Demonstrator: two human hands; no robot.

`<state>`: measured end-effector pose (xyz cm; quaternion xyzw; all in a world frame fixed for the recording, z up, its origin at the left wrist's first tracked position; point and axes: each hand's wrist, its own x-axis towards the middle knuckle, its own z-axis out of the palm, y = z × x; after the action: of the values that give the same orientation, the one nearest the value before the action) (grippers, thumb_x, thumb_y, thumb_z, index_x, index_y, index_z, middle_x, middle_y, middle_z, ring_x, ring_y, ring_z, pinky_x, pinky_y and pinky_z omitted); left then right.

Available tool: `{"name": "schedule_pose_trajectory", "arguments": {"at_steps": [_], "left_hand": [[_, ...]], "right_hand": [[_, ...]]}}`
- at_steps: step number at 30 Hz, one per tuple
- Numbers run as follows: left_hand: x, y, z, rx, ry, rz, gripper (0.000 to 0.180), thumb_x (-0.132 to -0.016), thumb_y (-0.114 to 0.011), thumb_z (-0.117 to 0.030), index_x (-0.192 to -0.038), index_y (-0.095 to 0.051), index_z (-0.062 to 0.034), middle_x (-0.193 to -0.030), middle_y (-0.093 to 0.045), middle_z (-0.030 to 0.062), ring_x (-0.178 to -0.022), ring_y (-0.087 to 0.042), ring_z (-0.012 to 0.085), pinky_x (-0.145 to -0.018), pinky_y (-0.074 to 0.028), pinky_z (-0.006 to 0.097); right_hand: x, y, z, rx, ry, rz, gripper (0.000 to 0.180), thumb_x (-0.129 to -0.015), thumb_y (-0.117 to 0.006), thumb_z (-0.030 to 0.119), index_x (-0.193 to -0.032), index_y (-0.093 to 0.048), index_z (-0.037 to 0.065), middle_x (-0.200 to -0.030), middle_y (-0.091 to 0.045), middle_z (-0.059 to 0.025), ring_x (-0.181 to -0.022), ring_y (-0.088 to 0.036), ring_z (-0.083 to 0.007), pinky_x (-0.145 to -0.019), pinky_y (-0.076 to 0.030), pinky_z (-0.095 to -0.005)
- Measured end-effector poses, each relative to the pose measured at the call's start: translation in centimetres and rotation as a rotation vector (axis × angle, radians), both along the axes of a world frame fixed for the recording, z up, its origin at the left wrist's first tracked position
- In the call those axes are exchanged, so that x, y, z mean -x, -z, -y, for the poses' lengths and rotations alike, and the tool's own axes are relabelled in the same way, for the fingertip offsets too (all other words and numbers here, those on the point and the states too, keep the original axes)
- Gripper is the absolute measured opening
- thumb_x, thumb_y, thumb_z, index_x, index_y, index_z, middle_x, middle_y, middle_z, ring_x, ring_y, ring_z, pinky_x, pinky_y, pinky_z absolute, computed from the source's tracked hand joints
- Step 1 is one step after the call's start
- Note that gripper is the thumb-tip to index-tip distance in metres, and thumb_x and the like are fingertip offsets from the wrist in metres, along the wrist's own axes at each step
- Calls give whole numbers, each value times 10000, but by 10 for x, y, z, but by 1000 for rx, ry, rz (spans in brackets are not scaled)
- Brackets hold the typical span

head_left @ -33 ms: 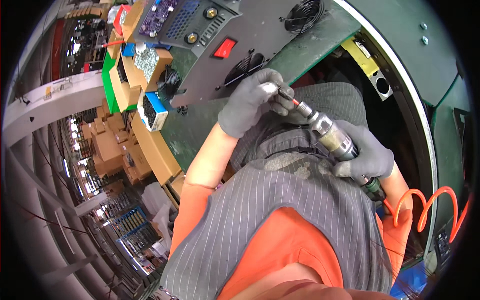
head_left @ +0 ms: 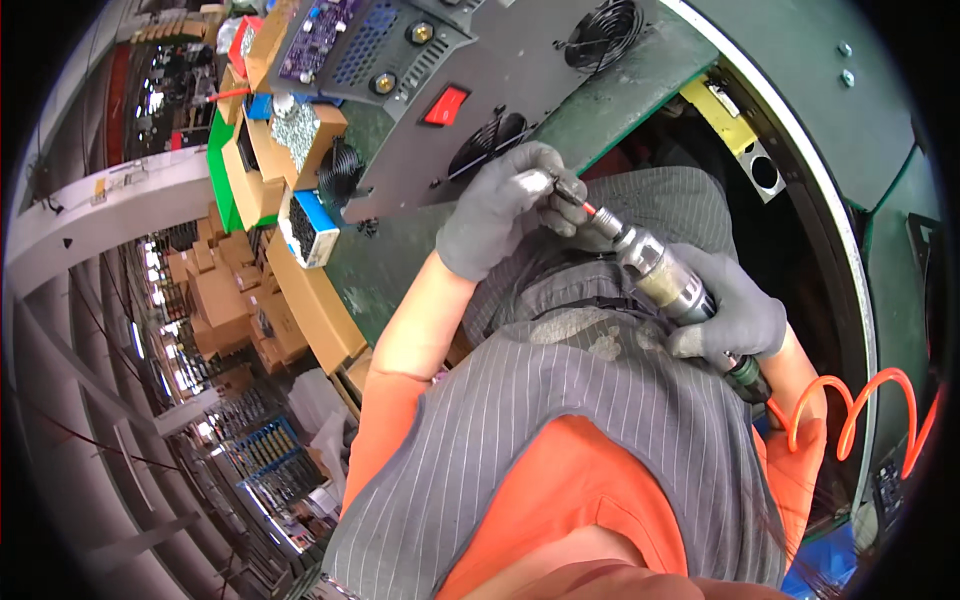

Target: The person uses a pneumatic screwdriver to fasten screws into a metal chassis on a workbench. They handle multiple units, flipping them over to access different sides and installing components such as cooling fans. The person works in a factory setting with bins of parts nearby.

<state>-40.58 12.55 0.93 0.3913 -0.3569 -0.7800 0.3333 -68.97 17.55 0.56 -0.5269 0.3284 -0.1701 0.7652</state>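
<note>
My gloved right hand [head_left: 738, 305] grips the body of a silver pneumatic screwdriver [head_left: 655, 270] held slantwise above my lap. Its front end points up and left, toward my gloved left hand [head_left: 495, 215]. The left thumb and fingers are pinched around the dark tip of the screwdriver bit [head_left: 570, 190]; whether a small screw sits there too is hidden. An orange coiled air hose [head_left: 848, 410] trails from the tool's back end. Just beyond the left hand stands a grey metal panel [head_left: 535, 75] with a red rocker switch [head_left: 446, 106] and black fan guards [head_left: 605, 38].
A purple circuit board [head_left: 315, 42] adjoins the panel. Left of it on the green bench [head_left: 375, 265] are a carton of silver screws [head_left: 296, 135], a blue-and-white box of black screws [head_left: 308, 228] and a black fan guard [head_left: 340, 170]. A yellow bracket [head_left: 722, 115] lies at the right.
The view has shifted very slightly, so the panel and boxes sit a few pixels differently. Both hands keep their hold on the screwdriver and its bit.
</note>
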Motion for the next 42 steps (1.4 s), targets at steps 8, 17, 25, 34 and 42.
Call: {"name": "schedule_pose_trajectory", "arguments": {"at_steps": [8, 17, 25, 34, 42], "left_hand": [[31, -98, -1, 1279, 371, 1002, 207, -778, -653, -118, -944, -660, 6, -880, -663, 124, -842, -649, 273, -758, -508, 350], [57, -153, 95, 813, 414, 1424, 358, -870, -605, -288, -1022, -630, 36, -818, -657, 89, -732, -598, 141, -683, -477, 283], [57, -158, 115, 566, 587, 1461, 346, -877, -596, -297, -997, -630, 26, -794, -641, 92, -719, -591, 170, -684, -473, 302], [73, -171, 118, 532, 685, 1560, 364, -883, -550, -297, -865, -626, 59, -650, -582, 138, -620, -565, 224, -609, -437, 357], [14, -139, 151, 1859, 1104, 1297, 182, -803, -553, -38, -965, -627, -75, -792, -594, 129, -788, -617, 285, -666, -498, 341]], "right_hand": [[7, 2, 17, -3, 259, 96, 722, -584, -789, 232, -1210, -517, -2, -914, -560, -21, -795, -518, -102, -726, -445, -253], [3, 8, 36, 95, 317, 142, 761, -599, -806, 334, -1204, -516, -25, -924, -541, -27, -817, -506, -118, -736, -432, -265], [-3, 10, 47, 109, 297, 76, 781, -592, -804, 346, -1217, -515, -24, -967, -563, -52, -863, -527, -132, -773, -445, -285], [-4, 18, 59, 148, 258, 110, 742, -580, -792, 281, -1204, -522, -16, -882, -563, -32, -755, -526, -118, -692, -453, -269], [-2, 6, 67, 102, 192, -30, 794, -532, -754, 232, -1247, -506, -8, -910, -573, -27, -803, -526, -121, -752, -430, -260]]}}
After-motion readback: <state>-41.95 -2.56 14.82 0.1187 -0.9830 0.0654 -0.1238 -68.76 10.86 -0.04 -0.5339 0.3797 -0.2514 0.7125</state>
